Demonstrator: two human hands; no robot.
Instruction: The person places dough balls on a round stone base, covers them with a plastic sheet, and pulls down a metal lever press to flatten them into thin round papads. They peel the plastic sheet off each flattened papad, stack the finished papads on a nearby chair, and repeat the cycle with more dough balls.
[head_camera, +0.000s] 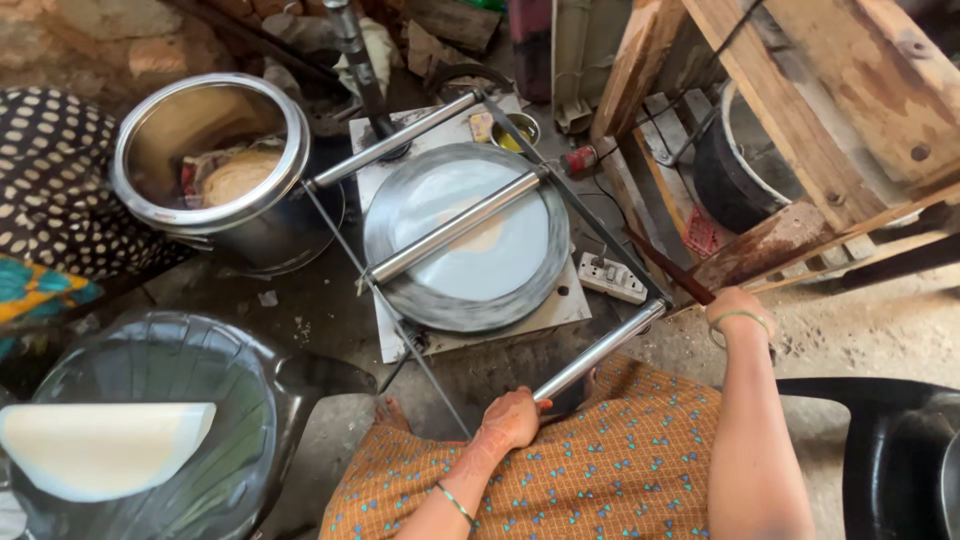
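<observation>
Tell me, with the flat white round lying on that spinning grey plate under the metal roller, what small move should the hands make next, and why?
Probably a steady pull of the left hand on the near steel handle. It already grips that handle's end, the roller lies across the white round, and the right hand steadies a dark rod beside the frame.

Dusty concrete floor (880, 330), rough stone wall (90, 40), wooden frame (800, 110).
</observation>
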